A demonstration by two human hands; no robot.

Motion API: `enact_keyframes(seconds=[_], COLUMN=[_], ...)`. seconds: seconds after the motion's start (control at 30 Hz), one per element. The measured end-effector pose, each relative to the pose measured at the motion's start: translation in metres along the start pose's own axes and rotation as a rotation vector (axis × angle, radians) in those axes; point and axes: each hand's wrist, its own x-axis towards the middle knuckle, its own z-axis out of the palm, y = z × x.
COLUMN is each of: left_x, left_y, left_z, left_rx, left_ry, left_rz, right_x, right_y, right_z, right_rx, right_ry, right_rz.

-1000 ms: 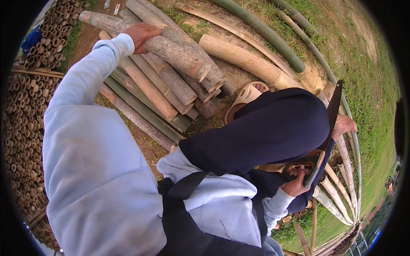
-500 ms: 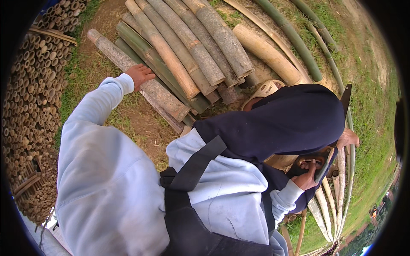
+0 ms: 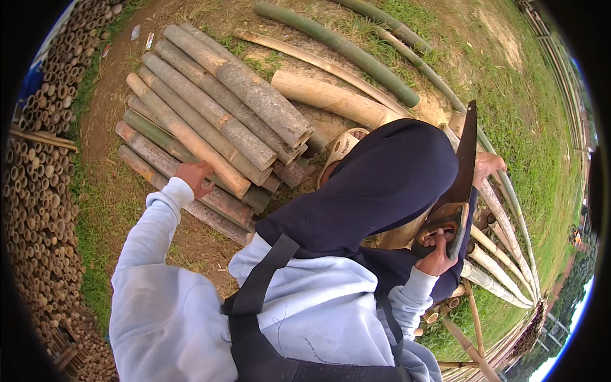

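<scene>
Cut bamboo lengths (image 3: 219, 124) lie side by side in a stacked pile on the ground ahead of me, to the left. My left hand (image 3: 194, 178) is over the pile's near edge, fingers apart and a little bent, with nothing seen in them. Beneath it runs a grey-brown bamboo piece (image 3: 224, 205); whether the fingertips touch it I cannot tell. At the right, my right hand (image 3: 438, 256) is closed around the handle of a handsaw (image 3: 463, 159). Its dark blade points up and away, beside my bent leg in dark trousers (image 3: 382, 184).
A thick tan bamboo pole (image 3: 328, 95) and a long green pole (image 3: 344, 48) lie beyond the pile. Several pale poles (image 3: 499, 274) fan out at the right. Stacked bamboo ends (image 3: 41, 197) line the left side. A sandal (image 3: 344, 149) shows beside my leg.
The view has shifted, so the pile sits further left in it. My left hand has gone from lying flat across a bamboo piece to bent fingers. More of the saw blade shows.
</scene>
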Motion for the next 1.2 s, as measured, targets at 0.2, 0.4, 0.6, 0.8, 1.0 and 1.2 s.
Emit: enact_keyframes(seconds=[0.2,0.4,0.6,0.8,1.0,1.2], left_x=[0.127,0.173,0.133,0.294,0.325,0.409], left_y=[0.114,0.295,0.336,0.262,0.397,0.554], left_z=[-0.103,-0.176,-0.211,-0.274,-0.325,-0.266], left_rx=[-0.394,-1.364,0.023,-0.114,0.101,0.423], left_ry=[0.537,0.071,0.294,0.502,0.357,0.092], left_rz=[0.157,0.49,1.353,0.134,0.808,0.825], right_x=[-0.008,-0.016,-0.01,0.014,0.063,0.092], right_y=[-0.029,-0.102,-0.165,-0.161,-0.115,-0.063], right_z=[-0.023,-0.073,-0.145,-0.16,-0.133,-0.108], right_rx=[0.195,0.207,0.04,0.163,0.278,0.245], right_ry=[0.172,0.383,0.558,0.61,0.69,0.783], right_rz=[0.076,-0.133,-0.331,-0.398,-0.391,-0.362])
